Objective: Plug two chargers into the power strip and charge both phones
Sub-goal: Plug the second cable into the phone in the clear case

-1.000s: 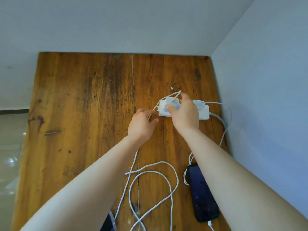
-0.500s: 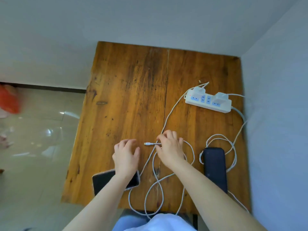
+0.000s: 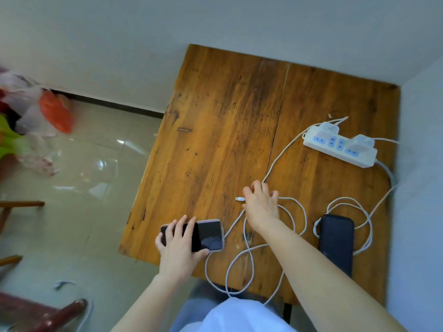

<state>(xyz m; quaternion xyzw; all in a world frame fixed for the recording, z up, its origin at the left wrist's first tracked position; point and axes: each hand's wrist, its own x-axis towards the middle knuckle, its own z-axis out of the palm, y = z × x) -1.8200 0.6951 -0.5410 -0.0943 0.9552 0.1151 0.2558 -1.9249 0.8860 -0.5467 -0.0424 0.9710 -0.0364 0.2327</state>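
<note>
1. Wooden table (image 3: 215, 140) stands in a wall corner.
2. On it: power strip (image 3: 339, 146) far right, two phones (image 3: 208, 236) (image 3: 336, 238) near the front edge, looped white cables (image 3: 300, 212) between.

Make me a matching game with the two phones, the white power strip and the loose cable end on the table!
Things:
1. phone near the table's left edge
2. phone in the dark case
3. power strip
4. loose cable end

States:
A. two chargers plugged in
B. under the left hand
C. at the right hand fingertips
D. ringed by a white cable loop

Pairs: 1-B, 2-D, 3-A, 4-C
</note>
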